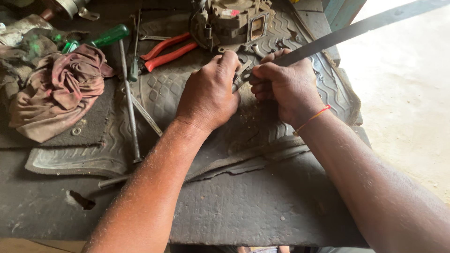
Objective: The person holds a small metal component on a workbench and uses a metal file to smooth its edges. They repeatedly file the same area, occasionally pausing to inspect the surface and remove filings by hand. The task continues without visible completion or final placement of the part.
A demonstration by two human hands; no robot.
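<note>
Both hands are squeezing tight: the left hand (208,93) is gripping a small metal part (242,77), the right hand (283,86) a long blade (349,32).

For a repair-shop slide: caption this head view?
Both hands grip a small metal part over a rubber mat.

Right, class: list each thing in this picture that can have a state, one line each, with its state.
left hand: closed on a small metal part
right hand: fist gripping the long dark blade
red-handled pliers: lying flat, handles apart
green-handled screwdriver: lying flat
rag: crumpled
rubber mat: worn, edge torn
</note>
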